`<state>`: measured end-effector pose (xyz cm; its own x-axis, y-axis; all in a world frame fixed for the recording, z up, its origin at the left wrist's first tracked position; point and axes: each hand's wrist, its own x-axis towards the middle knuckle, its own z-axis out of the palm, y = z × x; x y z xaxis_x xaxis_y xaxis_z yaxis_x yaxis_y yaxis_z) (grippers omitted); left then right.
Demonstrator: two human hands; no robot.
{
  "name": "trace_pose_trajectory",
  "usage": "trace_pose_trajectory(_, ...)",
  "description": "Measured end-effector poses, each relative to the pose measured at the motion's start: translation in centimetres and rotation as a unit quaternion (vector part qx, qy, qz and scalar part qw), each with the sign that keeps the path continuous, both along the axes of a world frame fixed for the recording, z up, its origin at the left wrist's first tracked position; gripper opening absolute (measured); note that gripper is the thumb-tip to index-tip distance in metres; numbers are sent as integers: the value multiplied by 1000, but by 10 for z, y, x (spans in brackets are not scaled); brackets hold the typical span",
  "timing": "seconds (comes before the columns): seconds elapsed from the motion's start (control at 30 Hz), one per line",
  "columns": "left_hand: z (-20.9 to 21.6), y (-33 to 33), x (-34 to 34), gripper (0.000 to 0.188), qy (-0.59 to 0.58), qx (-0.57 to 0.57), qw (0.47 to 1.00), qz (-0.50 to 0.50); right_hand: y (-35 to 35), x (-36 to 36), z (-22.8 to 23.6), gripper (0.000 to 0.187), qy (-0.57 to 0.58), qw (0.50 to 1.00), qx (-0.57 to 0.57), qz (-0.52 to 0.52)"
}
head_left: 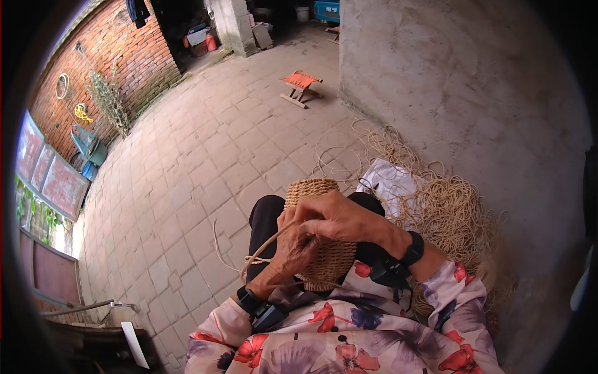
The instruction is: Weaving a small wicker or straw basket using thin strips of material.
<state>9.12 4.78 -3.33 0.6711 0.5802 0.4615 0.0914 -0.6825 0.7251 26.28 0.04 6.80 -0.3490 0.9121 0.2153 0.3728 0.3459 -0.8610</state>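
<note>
Floral sleeves framed both hands on a woven straw basket resting in the lap: the left hand clenched a straw cord against it, and the right hand curled over the top, fingers pinching the weave. Grey paving spread toward twelve o'clock, where a small folding stool stood. A tangled straw heap lay at three o'clock beside the concrete wall, and a brick wall rose at ten.

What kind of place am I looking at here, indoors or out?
Outdoors, most likely a paved home courtyard: stone paving, a brick wall and a small folding stool. Both hands work a woven basket beside a heap of straw cord.
</note>
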Motion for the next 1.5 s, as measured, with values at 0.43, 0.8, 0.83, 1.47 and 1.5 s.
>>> trace_pose_trajectory(0.43, 29, 4, 4, 17, 19, 114, 992, -57, -45, 30, -50, 11, -167, 954, 228, -100)
trace_pose_trajectory(0.8, 62, 21, 11, 20, 192, -56, 967, -157, -43, 23, -52, 12, -101, 962, 147, -205)
trace_pose_trajectory(0.83, 68, 24, 14, 20, 192, -56, 967, -158, -43, 23, -54, 11, -81, 965, 117, -222)
trace_pose_trajectory(1.47, 76, 23, 14, 16, 218, -276, 915, -195, -56, 20, -68, 17, -68, 955, 205, -203)
trace_pose_trajectory(1.5, 76, 22, 13, 16, 223, -295, 911, -181, -57, 19, -63, 17, -68, 955, 204, -202)
